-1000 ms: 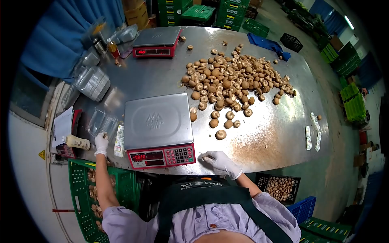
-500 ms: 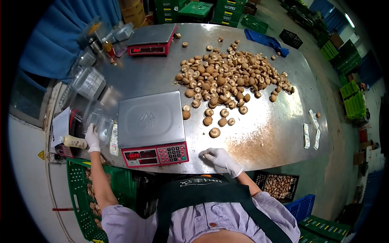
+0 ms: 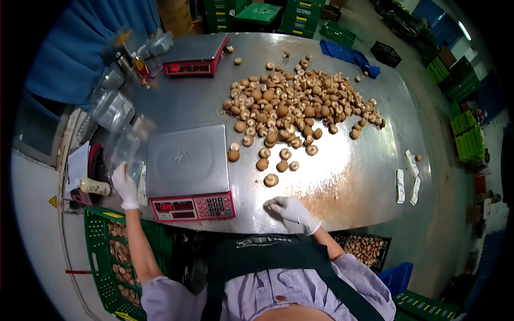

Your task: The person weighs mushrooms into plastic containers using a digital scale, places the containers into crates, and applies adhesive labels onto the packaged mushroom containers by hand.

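Here's the left hand (image 3: 126, 191), fingers bent together at the near end of a clear plastic tray (image 3: 124, 148), blur hiding whether they actually grip it. The tray lies straight ahead of those fingers, long axis seemingly pointing away from them, and this hand is far the nearer. Over to the right hand (image 3: 294, 212): well apart, beyond the scale (image 3: 187, 160), fingers loosely curled, any hold impossible to tell.
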{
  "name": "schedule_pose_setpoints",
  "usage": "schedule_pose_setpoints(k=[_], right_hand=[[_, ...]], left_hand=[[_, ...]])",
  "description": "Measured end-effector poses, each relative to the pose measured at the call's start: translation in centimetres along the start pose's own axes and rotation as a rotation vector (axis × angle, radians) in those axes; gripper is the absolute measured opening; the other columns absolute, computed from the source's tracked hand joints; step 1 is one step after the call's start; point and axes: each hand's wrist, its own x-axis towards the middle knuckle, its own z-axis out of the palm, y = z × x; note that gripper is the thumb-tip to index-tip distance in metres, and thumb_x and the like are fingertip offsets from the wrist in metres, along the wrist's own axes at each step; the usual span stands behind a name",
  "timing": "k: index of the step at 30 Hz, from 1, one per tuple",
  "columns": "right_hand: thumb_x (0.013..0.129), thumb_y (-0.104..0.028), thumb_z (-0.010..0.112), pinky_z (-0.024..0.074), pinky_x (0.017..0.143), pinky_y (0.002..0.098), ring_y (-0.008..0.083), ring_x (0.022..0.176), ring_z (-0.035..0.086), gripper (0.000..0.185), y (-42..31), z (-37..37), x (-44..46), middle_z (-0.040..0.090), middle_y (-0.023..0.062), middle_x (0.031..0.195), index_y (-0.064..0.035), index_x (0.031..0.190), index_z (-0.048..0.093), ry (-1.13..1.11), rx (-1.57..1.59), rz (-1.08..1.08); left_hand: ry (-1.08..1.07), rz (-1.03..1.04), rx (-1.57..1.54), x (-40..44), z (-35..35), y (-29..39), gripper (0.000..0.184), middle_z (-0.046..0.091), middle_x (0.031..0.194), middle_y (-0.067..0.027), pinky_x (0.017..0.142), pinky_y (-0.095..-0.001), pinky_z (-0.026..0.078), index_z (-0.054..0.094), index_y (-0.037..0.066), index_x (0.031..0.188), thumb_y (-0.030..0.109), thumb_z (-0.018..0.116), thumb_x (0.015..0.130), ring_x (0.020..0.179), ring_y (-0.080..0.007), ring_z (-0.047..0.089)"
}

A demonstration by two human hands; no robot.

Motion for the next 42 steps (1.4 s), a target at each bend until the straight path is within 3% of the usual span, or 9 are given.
schedule_pose_setpoints(k=[6,14,17,22,24,25,30,35,42], right_hand=[[0.084,-0.036,0.053,0.0486,0.071,0.0385,0.0338,0.074,0.061,0.032,3.0,-1.3,0.2,0.063,0.0192,0.080,-0.0087,0.096,0.064,0.065,0.152,-0.017],[0.084,-0.030,0.056,0.0481,0.076,0.0328,0.0254,0.081,0.063,0.029,7.8,-5.8,0.4,0.066,0.0152,0.087,-0.0069,0.099,0.064,0.186,0.232,0.132],[0.085,-0.028,0.057,0.0460,0.080,0.0294,0.0187,0.088,0.061,0.031,10.5,-8.7,1.2,0.066,0.0119,0.091,-0.0032,0.103,0.063,0.466,0.396,0.259],[0.088,-0.030,0.054,0.0418,0.088,0.0311,0.0246,0.102,0.055,0.048,20.1,-15.3,4.6,0.057,0.0196,0.112,0.0038,0.121,0.047,1.069,0.425,0.303],[0.088,-0.029,0.054,0.0390,0.093,0.0338,0.0284,0.110,0.051,0.053,23.6,-17.8,6.3,0.048,0.0220,0.123,0.0033,0.128,0.038,1.255,0.480,0.276],[0.088,-0.029,0.054,0.0374,0.095,0.0346,0.0298,0.114,0.048,0.056,23.6,-19.4,6.6,0.043,0.0222,0.129,0.0031,0.130,0.034,1.310,0.525,0.264],[0.091,-0.024,0.051,0.0402,0.087,0.0296,0.0190,0.107,0.047,0.046,21.2,-23.6,11.1,0.048,0.0114,0.121,-0.0014,0.129,0.037,1.153,1.093,-0.033],[0.091,-0.018,0.048,0.0357,0.097,0.0319,0.0219,0.117,0.043,0.047,24.2,-23.4,18.5,0.040,0.0124,0.131,-0.0021,0.133,0.034,0.970,0.916,-0.356],[0.087,-0.012,0.054,0.0246,0.106,0.0319,0.0229,0.129,0.031,0.050,20.6,-22.7,20.4,0.035,0.0120,0.139,-0.0021,0.133,0.038,0.850,0.765,-0.416]], left_hand=[[-0.386,0.086,-0.334,-3.5,-1.7,11.2,0.018,0.058,0.078,-0.0104,0.070,-0.0378,0.042,0.060,0.006,0.085,-0.004,0.056,0.070,0.077,-0.0297,0.053],[-0.959,0.063,-0.043,-3.5,-5.8,17.2,0.025,0.062,0.093,-0.0076,0.078,-0.0385,0.040,0.064,0.008,0.090,0.019,0.068,0.067,0.089,-0.0276,0.055],[-0.531,0.062,-0.275,-3.3,-6.0,22.3,0.032,0.059,0.106,-0.0114,0.086,-0.0368,0.040,0.062,0.005,0.093,0.019,0.072,0.066,0.096,-0.0287,0.055],[-0.820,-0.994,-1.084,-9.1,-0.8,32.1,0.052,0.048,0.121,-0.0153,0.093,-0.0328,0.041,0.039,0.003,0.128,0.006,0.062,0.081,0.114,-0.0236,0.047],[-0.755,-0.827,-1.020,-13.8,3.7,34.2,0.073,0.035,0.133,-0.0207,0.103,-0.0400,0.028,0.029,0.000,0.133,0.013,0.070,0.074,0.126,-0.0314,0.033],[-0.737,-0.467,-0.673,-14.5,5.0,34.8,0.085,0.027,0.137,-0.0240,0.104,-0.0428,0.026,0.027,0.000,0.134,0.019,0.076,0.067,0.127,-0.0366,0.029],[-0.658,-0.312,-0.559,-13.2,11.6,38.4,0.096,0.015,0.141,-0.0257,0.104,-0.0414,0.027,0.022,0.003,0.136,0.026,0.079,0.063,0.129,-0.0397,0.024],[-0.616,-0.271,-0.801,-7.1,15.8,40.8,0.102,0.013,0.141,-0.0266,0.103,-0.0419,0.028,0.019,0.005,0.138,0.033,0.079,0.061,0.130,-0.0407,0.020],[-0.674,0.070,-0.383,-2.4,20.5,42.8,0.099,0.021,0.141,-0.0241,0.099,-0.0542,0.026,0.033,0.013,0.136,0.058,0.072,0.057,0.128,-0.0447,0.022]])
